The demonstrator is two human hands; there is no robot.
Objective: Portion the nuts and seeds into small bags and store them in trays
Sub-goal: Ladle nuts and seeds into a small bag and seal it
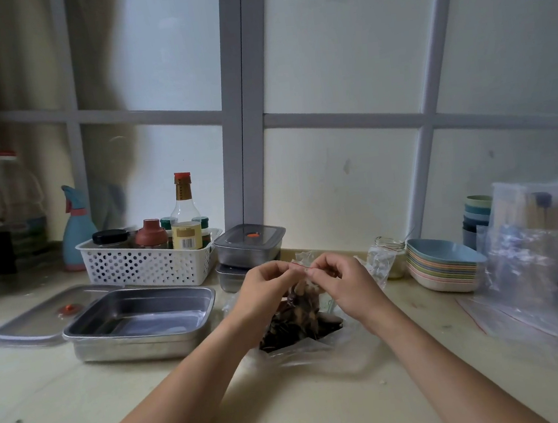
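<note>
Looks like the sealing step: both hands, left point(267, 283) and right point(334, 276), pinch the red zip strip of a small bag point(302, 298) of seeds mid-frame, held above the big bag point(301, 338), so next it probably goes into the open tray point(138, 324) at left.

Dim, soft backlight through the frosted window point(333, 50) (edges warped, blurry)

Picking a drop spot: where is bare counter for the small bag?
Free: counter in front of the steel tray, and between the forearms at the near edge. Crowded: right side, with plates and plastic bags; back, with basket and containers.
</note>
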